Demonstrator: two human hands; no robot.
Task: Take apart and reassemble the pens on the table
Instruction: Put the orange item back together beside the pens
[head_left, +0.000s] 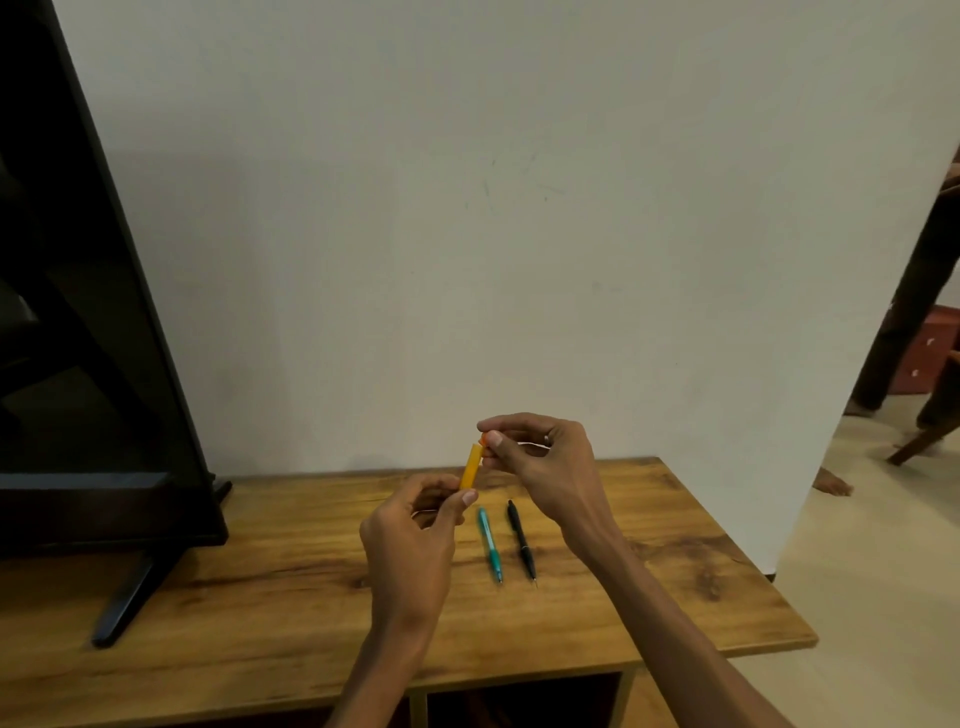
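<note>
You work above the wooden table (597, 587), and every place here I give from this table. At its left end stands a dark screen (88, 291) on a black foot, the largest thing on it. Your two hands are raised over the middle of the table, toward its back edge. Your left hand (410, 545) is the lower one; its curled fingers and thumb grip the bottom of the yellow pen (470, 466). Your right hand (545, 457) is higher and to the right, and its thumb and forefinger pinch the small orange piece (483, 440) at the top end of this pen — if this piece is already loose or only touching, I cannot tell.

The long axis of the yellow pen goes nearly upright, leaning a little to the right, so I judge the pull or twist must follow this line, upward and away from the left hand.

On the table surface, just below your hands, lie the teal pen (490, 543) and the black pen (521, 539) — side by side, apart, tips toward you.
</note>
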